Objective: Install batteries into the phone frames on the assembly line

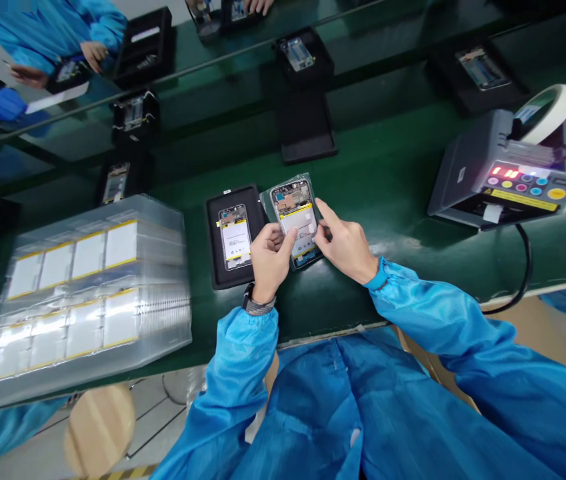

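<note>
An opened smartphone point(290, 203) with its circuit board and white battery showing lies tilted between my hands, a clear film sticking out around its edges. My left hand point(269, 261) grips its lower left side, thumb on top across the battery. At the right edge is my right hand point(347, 245), closed, with its index finger along the side and thumb against the rim. Left of my hands, a second opened smartphone point(234, 233) rests in a black tray point(214, 263), its right side partly covered by my left hand.
Stacked clear plastic trays point(165, 267) of white batteries stand at the left. A grey tape dispenser point(473, 167) with a roll of tape is at the right, its cable trailing down. Black trays point(307, 133) line the far side; a co-worker's hands point(93, 55) work at upper left.
</note>
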Tool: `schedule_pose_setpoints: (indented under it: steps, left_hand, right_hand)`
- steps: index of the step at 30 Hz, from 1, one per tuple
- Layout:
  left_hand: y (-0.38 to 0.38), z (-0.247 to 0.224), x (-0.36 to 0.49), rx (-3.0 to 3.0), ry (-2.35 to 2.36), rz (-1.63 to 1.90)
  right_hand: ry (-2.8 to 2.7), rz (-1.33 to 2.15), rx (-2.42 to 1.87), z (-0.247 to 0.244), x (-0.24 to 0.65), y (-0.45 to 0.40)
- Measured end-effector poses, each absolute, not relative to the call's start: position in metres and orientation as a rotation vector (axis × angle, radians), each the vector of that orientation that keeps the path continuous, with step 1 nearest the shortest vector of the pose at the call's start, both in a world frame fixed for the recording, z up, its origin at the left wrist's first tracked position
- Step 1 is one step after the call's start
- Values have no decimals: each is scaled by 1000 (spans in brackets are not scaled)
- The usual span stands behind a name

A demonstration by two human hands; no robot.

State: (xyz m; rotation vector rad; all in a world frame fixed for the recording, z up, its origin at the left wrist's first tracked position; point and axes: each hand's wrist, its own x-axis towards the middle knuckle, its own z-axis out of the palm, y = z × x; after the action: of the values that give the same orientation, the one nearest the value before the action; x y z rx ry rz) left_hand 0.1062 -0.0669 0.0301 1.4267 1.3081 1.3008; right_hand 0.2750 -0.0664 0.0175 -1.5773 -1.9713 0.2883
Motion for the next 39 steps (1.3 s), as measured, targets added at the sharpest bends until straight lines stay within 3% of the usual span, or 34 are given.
schedule_pose_setpoints:
  steps: [6,17,26,39]
  left_hand:
    - [-69,30,109,1410,1295,1284]
    - [-64,29,104,1183,1140,1220]
    - [-65,16,108,1039,1170,1258]
    - [-67,18,114,1049,1196,1278]
  right_hand:
    - [-1794,451,-1524,22,276,-67]
    - [-1290,1273,-1074,29,282,-52]
    - [-1113,1483,-1044,37,270,-62]
    - [-1253,1360,-1092,32,265,-69]
